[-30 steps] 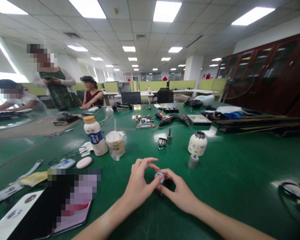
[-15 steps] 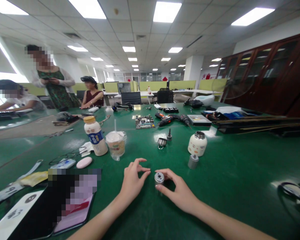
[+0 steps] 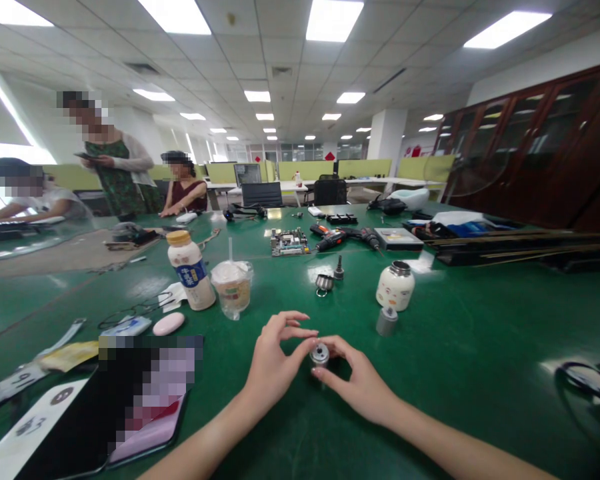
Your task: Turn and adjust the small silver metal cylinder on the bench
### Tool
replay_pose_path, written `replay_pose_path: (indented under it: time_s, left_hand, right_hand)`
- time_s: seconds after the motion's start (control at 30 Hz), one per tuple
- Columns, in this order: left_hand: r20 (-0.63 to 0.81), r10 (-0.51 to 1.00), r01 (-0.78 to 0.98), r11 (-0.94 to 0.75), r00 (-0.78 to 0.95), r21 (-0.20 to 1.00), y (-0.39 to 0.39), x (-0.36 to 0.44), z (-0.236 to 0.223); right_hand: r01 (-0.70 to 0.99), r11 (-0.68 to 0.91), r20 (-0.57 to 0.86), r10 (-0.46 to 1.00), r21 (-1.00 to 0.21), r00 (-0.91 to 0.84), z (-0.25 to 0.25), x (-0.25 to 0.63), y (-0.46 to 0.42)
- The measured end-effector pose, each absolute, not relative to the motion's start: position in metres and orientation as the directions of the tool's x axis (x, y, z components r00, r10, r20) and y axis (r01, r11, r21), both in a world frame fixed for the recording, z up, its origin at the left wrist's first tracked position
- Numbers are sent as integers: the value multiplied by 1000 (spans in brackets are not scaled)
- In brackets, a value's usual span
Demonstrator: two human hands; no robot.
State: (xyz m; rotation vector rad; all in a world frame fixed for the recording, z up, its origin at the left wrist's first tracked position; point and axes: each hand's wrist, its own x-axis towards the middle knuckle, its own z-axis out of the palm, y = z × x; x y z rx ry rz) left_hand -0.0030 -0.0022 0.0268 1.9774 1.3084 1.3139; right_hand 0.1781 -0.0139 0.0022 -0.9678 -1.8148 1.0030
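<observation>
Thumb and fingers of my right hand (image 3: 363,383) grip a small silver metal cylinder (image 3: 320,355) from its right side. Its round top face is upward and shows small dark holes. Close by on the left is my left hand (image 3: 277,353), fingers stretched out and thumb apart from them. Its thumb tip is at the cylinder's upper left edge; whether it touches, I cannot tell. A second grey metal cylinder (image 3: 387,322) with a small stub on top stands to the right, in front of a cream bottle (image 3: 395,287) without a lid.
Ahead lie a metal ring-handled cap (image 3: 324,285) and a dark bit-like piece (image 3: 339,269). Further back are a circuit board (image 3: 290,243) and power drills (image 3: 330,238). At left stand a drink bottle (image 3: 193,273) and a plastic cup (image 3: 231,290), with a phone (image 3: 155,427) nearer. Other people are beyond.
My left hand has moved right and slightly up, bringing its thumb and fingertips to the cylinder. My right hand keeps its grip in nearly the same spot.
</observation>
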Motion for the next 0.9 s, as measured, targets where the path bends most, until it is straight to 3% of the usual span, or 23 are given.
replay_pose_path:
  time_s: [0.57, 0.73, 0.9]
  left_hand:
    - [472, 835, 517, -548, 284, 658, -17, 4, 35]
    - [519, 827, 548, -543, 216, 637, -14, 5, 34]
    - [463, 855, 522, -512, 233, 683, -14, 5, 35]
  right_hand:
    - [219, 389, 296, 884, -895, -361, 2, 177, -15]
    - [199, 392, 302, 880, -898, -368, 2, 178, -14]
    - [200, 396, 304, 876, -896, -373, 2, 178, -15]
